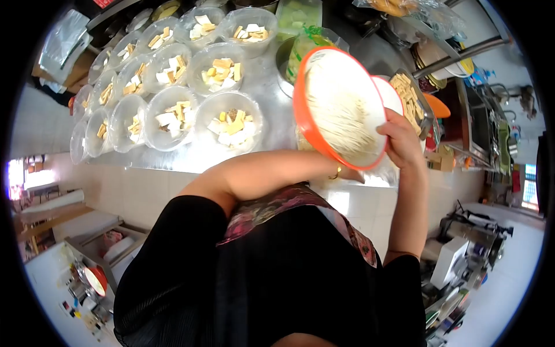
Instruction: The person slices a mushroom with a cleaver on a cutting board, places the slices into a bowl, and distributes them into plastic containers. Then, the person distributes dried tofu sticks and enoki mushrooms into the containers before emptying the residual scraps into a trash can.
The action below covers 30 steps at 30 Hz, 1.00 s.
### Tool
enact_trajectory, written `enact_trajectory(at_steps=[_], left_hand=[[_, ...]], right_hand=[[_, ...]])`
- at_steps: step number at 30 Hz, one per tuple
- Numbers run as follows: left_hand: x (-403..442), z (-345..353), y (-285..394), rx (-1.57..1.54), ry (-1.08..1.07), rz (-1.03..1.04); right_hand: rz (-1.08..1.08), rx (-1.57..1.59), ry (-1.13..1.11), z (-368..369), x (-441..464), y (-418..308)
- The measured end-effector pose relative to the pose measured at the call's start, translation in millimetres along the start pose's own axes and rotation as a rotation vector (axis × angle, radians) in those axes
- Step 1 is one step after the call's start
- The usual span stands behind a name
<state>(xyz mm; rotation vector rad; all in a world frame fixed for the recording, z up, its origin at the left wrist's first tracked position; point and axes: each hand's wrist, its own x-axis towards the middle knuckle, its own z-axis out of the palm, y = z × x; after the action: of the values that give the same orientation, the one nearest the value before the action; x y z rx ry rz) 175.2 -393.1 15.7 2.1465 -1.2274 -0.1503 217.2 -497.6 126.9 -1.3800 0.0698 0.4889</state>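
My right hand (400, 136) grips the edge of an orange-rimmed bowl (307, 110), its fingers wrapped over the rim. The bowl is tilted and holds thin pale noodle-like strands (341, 107). Passing below the bowl, my left forearm ends in my left hand (348, 174), mostly hidden behind the bowl; its fingers cannot be made out. A clear plastic bowl (257, 132) with white and yellow-brown pieces stands left of the orange bowl, nearest to it in the front row.
Several more clear bowls (148, 118) with similar pieces fill the left of the metal table (173, 161). A green-lidded box (300, 14) and a green-white bag (303, 46) stand behind. At right lies a tray of brown pieces (407, 95).
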Motion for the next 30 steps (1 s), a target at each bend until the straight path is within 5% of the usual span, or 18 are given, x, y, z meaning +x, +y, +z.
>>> enact_trajectory(at_steps=[7,10,12,15,16,18,20,23,30], left_hand=[[-185.9,-98.3,-32.7,-0.265,-0.373,-0.059],[-217.8,-146.3,-32.4,-0.293,-0.217,-0.21],[-222.7,-167.0,-32.2,-0.365,-0.35,-0.416],[-219.4,-149.6,-44.0,-1.078,0.059,-0.488],[-208.0,-147.4,-57.8,-0.849,0.153,-0.499],[-170.5,-145.0,-76.3,-0.861,0.533,-0.642],[-125.6,-151.0,-111.2,-1.186,0.577,-0.913],[-68.8,-149.0,-151.1,-1.303,0.689,-1.04],[-22.5,-149.4,-208.7,-1.519,0.603,-0.85]], right_hand=[[0.119,-0.049,0.33,70.2,-3.8,105.9],[0.14,-0.095,0.44,67.3,-15.9,136.4],[0.16,-0.105,0.469,66.5,-25.7,145.5],[0.18,-0.109,0.492,60.0,-36.0,154.5],[0.161,-0.098,0.499,53.6,-34.7,157.3],[0.141,-0.07,0.513,43.0,-33.6,153.7],[0.134,-0.025,0.526,37.6,-30.5,148.7],[0.098,-0.037,0.489,31.2,-29.1,145.5],[0.055,0.01,0.355,32.3,-30.5,110.0]])
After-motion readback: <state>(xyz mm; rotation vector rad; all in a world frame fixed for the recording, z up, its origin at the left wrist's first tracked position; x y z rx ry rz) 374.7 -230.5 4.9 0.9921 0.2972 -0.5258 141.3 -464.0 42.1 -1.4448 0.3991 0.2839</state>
